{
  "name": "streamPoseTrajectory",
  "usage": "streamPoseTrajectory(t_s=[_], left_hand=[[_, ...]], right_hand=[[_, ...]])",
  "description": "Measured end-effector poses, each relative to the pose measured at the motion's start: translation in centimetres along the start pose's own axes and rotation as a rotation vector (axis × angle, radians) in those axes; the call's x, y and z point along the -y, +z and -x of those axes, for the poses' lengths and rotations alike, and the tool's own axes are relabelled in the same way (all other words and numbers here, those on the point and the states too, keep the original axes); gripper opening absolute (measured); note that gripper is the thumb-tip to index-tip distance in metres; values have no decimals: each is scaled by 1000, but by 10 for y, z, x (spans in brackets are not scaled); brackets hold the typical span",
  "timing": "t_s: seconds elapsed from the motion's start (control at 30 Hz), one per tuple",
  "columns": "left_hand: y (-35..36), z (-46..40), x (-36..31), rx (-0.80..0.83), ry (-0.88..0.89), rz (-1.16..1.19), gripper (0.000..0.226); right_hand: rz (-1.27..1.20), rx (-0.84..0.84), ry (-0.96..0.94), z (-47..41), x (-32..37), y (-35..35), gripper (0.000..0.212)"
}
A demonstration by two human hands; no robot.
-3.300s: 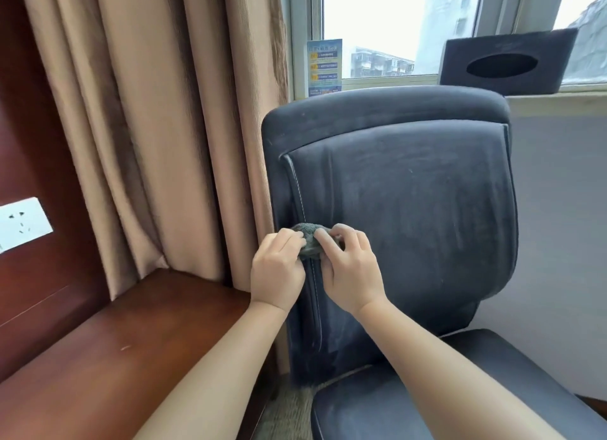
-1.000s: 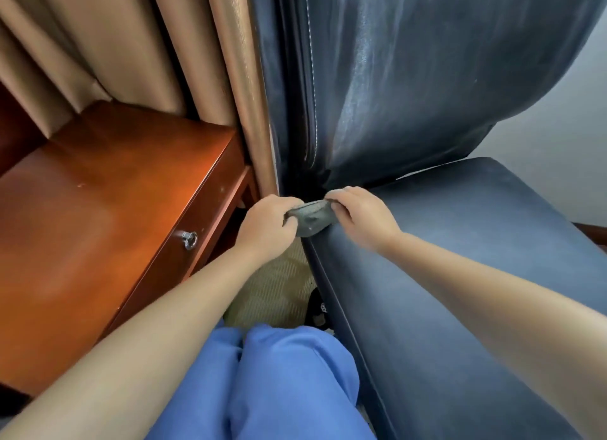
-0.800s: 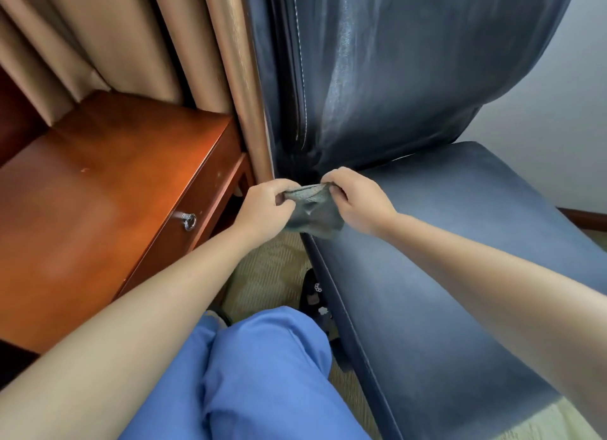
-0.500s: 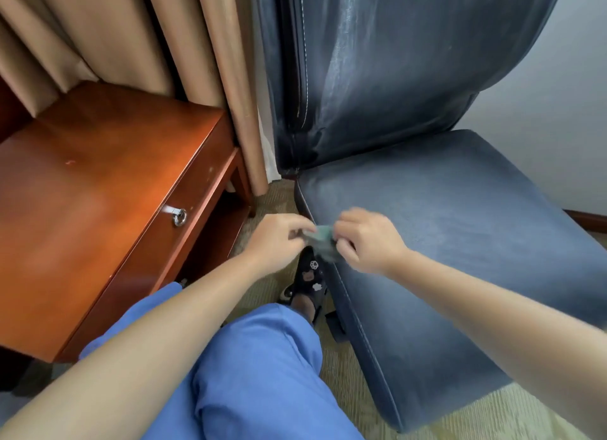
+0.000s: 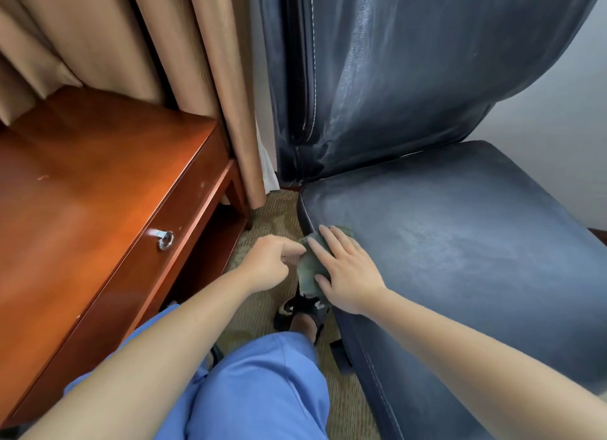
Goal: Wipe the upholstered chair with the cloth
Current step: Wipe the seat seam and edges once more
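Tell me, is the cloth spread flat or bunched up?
Bunched up: the cloth sits crumpled under the right hand on the chair's seat edge.

Wooden desk [image 5: 82,193] with ringed drawer pull [image 5: 165,240], beside tan curtain [image 5: 138,39].

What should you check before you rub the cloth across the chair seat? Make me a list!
1. Cloth on the seat: ok, it drapes over the seat's left edge.
2. Right hand flat on the cloth: ok, fingers spread, pressing down.
3. Left hand out of the way: cannot tell, its fingertips are at the cloth's edge.
4. Seat free of things ahead: ok, nothing lies on it.
5. Foot clear of the chair: not ok, it sits close under the seat edge.
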State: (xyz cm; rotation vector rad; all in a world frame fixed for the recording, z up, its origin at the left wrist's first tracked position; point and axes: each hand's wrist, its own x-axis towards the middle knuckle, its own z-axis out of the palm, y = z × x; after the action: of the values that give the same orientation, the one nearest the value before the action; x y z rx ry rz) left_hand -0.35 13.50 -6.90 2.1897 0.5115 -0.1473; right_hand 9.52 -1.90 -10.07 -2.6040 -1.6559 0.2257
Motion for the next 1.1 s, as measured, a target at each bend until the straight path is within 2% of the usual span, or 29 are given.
streamPoseTrajectory(t_s=[0.1, 0.17, 0.27, 0.47, 0.57, 0.67, 0.87, 1.1], left_hand=[[-6, -18, 6, -217, -123, 101, 47], [-6, -31, 10, -306, -182, 173, 39], [-6, -50, 14, -363, -234, 220, 34], [-9, -72, 20, -449, -331, 323, 44], [-13, -65, 23, -451, -389, 384, 46], [-14, -54, 20, -396, -412, 382, 41], [16, -34, -19, -252, -385, 373, 33], [56, -6, -67, -182, -418, 367, 36]], right_hand=[[-33, -38, 38, -38, -5, -2, 64], [-22, -33, 49, -63, -10, -3, 62], [13, -28, 54, -104, -16, -5, 59], [27, -57, 39, -149, -27, -12, 46], [19, -69, -84, -125, -34, -14, 42], [19, -82, -150, -78, -34, -12, 48], [30, -68, -110, 14, -28, -3, 49], [75, 5, -72, 130, -17, 3, 50]])
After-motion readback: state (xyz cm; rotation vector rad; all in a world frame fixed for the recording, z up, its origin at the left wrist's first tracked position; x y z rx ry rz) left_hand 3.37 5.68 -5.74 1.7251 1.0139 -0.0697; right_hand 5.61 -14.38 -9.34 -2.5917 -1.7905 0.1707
